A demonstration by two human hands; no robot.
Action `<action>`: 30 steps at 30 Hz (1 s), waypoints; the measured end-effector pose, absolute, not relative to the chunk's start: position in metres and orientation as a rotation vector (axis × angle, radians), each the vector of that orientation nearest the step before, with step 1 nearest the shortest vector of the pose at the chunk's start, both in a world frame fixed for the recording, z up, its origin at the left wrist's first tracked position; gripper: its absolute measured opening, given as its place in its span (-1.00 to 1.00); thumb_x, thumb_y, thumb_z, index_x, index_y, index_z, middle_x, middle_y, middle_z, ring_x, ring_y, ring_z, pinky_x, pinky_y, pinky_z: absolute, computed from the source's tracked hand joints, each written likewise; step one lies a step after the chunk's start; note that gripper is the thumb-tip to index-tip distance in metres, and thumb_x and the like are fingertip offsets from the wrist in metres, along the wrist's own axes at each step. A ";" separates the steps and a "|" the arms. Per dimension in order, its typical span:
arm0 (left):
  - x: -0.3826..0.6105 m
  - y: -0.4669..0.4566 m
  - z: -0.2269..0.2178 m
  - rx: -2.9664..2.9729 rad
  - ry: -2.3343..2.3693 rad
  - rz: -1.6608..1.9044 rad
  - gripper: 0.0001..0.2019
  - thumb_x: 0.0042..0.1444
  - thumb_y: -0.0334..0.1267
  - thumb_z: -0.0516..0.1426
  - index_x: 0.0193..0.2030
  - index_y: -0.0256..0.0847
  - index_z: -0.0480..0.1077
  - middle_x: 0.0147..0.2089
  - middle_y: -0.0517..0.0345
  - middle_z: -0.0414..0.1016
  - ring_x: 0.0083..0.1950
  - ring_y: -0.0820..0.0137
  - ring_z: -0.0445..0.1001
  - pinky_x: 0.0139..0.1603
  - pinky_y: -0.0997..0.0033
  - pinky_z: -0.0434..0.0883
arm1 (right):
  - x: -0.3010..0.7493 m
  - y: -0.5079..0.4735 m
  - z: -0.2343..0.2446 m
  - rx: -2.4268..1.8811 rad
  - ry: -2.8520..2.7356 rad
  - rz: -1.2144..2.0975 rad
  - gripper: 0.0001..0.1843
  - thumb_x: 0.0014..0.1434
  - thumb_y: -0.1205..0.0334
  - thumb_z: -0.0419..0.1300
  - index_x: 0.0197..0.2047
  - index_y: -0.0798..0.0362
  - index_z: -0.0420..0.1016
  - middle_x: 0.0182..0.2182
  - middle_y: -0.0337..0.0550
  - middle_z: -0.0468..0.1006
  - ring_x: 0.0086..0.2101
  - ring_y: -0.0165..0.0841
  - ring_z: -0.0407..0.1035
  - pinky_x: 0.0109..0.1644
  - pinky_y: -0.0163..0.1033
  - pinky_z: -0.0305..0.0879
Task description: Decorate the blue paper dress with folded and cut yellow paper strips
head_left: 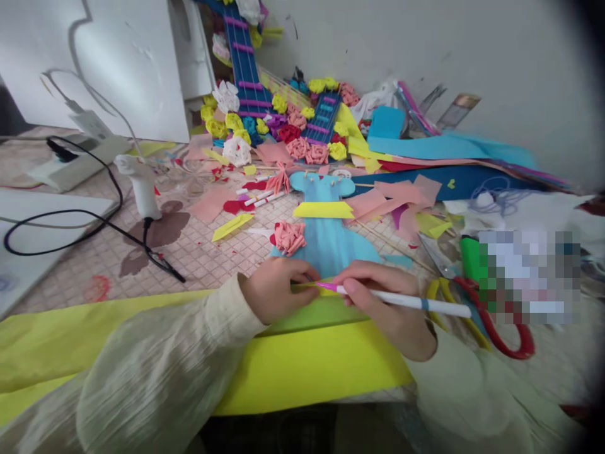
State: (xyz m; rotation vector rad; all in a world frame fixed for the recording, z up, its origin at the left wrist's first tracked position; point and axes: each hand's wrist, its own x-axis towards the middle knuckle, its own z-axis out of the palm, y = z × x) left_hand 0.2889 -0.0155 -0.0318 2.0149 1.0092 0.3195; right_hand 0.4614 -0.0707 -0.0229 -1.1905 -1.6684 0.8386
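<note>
My right hand [390,299] grips a white marker [442,307] with a pink tip, held almost level and pointing left. That tip meets a small piece of yellow paper [326,292] at the fingertips of my left hand [278,287], whose fingers are curled closed on it. Beneath both wrists lies a wide sheet of yellow paper [321,366] along the table's front edge. Just beyond my hands is a light-blue guitar-shaped cutout [326,243], with a yellow strip [324,210] across its neck and a pink paper flower [289,238] at its left side.
A white glue gun [142,189] with a black cable stands left, near a power strip [78,164]. Red-handled scissors [517,340] lie right, beside yellow-handled ones [435,293]. Behind are dark-blue paper guitars [248,69], crumpled paper flowers, and pink scraps [397,198].
</note>
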 end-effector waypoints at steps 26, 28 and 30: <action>0.290 -0.014 -0.034 2.064 1.005 0.359 -0.87 -0.11 -0.29 0.09 -0.38 -0.14 0.44 -0.41 0.30 0.53 -0.36 0.42 0.48 -0.33 0.49 0.35 | 0.459 -0.070 -0.030 -1.379 -1.880 0.597 -0.95 0.05 0.23 0.16 -0.44 -0.05 0.40 -0.63 -0.34 0.41 -0.65 -0.49 0.25 -0.63 -0.37 0.14; 0.290 -0.014 -0.035 2.060 1.000 0.372 -0.87 -0.11 -0.29 0.09 -0.38 -0.14 0.44 -0.40 0.29 0.53 -0.35 0.41 0.48 -0.32 0.48 0.35 | 0.459 -0.070 -0.030 -1.380 -1.882 0.596 -0.95 0.05 0.23 0.16 -0.44 -0.05 0.40 -0.63 -0.34 0.42 -0.65 -0.49 0.25 -0.63 -0.37 0.15; 0.290 -0.015 -0.035 2.064 0.987 0.393 -0.87 -0.11 -0.31 0.09 -0.38 -0.14 0.44 -0.40 0.29 0.53 -0.35 0.42 0.48 -0.32 0.49 0.36 | 0.459 -0.070 -0.030 -1.379 -1.884 0.602 -0.95 0.05 0.23 0.16 -0.43 -0.04 0.40 -0.62 -0.34 0.43 -0.64 -0.49 0.26 -0.62 -0.36 0.16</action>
